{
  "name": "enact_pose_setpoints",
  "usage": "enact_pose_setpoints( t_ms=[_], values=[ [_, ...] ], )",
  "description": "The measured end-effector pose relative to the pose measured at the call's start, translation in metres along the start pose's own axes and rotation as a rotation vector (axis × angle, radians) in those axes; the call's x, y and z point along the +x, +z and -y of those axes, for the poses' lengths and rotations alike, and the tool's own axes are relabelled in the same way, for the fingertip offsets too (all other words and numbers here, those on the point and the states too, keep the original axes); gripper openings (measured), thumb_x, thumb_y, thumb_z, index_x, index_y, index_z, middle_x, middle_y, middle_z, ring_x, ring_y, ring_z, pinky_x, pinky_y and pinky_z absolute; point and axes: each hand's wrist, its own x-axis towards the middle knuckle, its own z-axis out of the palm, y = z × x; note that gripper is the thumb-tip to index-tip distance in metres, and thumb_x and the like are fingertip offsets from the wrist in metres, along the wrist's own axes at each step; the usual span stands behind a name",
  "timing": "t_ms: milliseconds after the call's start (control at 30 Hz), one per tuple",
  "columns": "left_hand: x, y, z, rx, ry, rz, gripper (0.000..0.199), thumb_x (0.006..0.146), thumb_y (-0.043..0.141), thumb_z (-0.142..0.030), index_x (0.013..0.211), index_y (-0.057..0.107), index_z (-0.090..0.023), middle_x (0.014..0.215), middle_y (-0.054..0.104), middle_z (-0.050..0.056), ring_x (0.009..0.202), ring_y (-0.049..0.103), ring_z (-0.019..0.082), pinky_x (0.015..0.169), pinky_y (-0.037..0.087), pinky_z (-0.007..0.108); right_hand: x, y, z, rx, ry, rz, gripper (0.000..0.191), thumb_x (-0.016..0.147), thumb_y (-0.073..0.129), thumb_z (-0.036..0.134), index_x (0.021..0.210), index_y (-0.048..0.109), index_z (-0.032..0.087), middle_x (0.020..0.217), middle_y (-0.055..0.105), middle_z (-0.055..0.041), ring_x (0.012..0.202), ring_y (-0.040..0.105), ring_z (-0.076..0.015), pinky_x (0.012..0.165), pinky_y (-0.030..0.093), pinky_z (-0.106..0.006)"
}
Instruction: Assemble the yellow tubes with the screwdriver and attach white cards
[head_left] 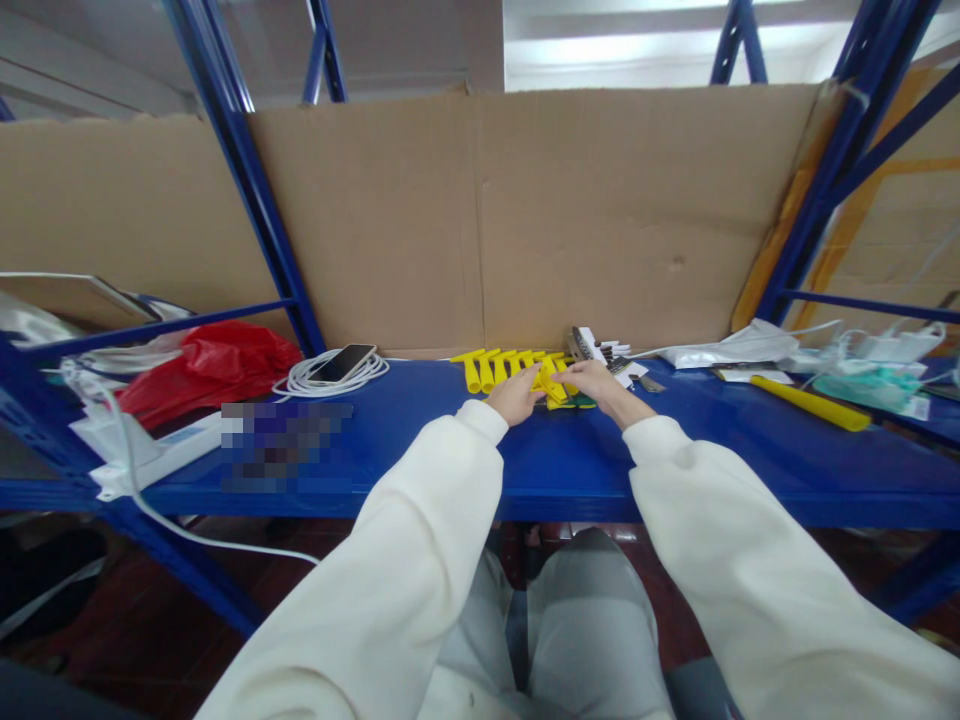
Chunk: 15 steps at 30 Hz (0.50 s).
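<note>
My left hand (516, 395) has its fingers closed on a yellow plastic piece (551, 386) at the middle of the blue shelf. From the other side, my right hand (596, 384) grips at the same piece with thumb and fingers together. Just behind my left hand runs a row of several yellow flared handle-like pieces (487, 373), lying side by side. Something dark green and yellow (581, 401) shows under my right hand, partly hidden. Small black and white packets (589, 345) are heaped behind that hand, with a flat grey metal piece (651, 384) beside them.
A long yellow tool (810, 403) lies on the right, near a white bag (731, 345) and a green mask (870, 385). Leftward are a phone (345, 363) on a coiled white cable (296, 380), a red bag (214, 370) and a white power strip (180, 450). Cardboard (375, 220) stands behind.
</note>
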Motion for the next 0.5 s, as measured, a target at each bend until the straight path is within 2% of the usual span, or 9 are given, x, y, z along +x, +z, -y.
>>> enact_pose_setpoints(
  t_ms=[167,333,500],
  values=[
    [0.002,0.002,0.003,-0.033,0.038,-0.014,0.061,0.097,0.051,-0.023,0.156,0.033,-0.024,0.156,0.046,0.010,0.139,0.050,0.023,0.115,0.039,0.041,0.002,0.002,-0.003,0.003,-0.055,-0.018,0.034,0.055,0.082,0.034,0.056,0.051,0.020,0.058,0.052,0.0047,0.064,0.050,-0.0126,0.066,0.044,-0.027],
    [0.001,0.003,0.005,-0.025,0.069,-0.044,0.060,0.097,0.049,-0.021,0.155,0.036,-0.023,0.151,0.052,0.010,0.138,0.050,0.021,0.115,0.039,0.038,0.006,0.002,-0.009,0.005,-0.085,-0.030,0.032,0.056,0.080,0.029,0.065,0.049,0.021,0.067,0.053,0.0048,0.069,0.052,-0.0132,0.070,0.045,-0.027],
    [0.001,0.001,0.005,0.059,0.092,-0.021,0.046,0.098,0.046,-0.025,0.144,0.054,-0.022,0.128,0.063,0.011,0.119,0.061,0.023,0.104,0.047,0.036,0.011,0.003,-0.015,0.023,-0.109,-0.040,0.035,0.055,0.081,0.029,0.068,0.050,0.021,0.071,0.055,0.0042,0.072,0.053,-0.0136,0.074,0.046,-0.029]
  ],
)
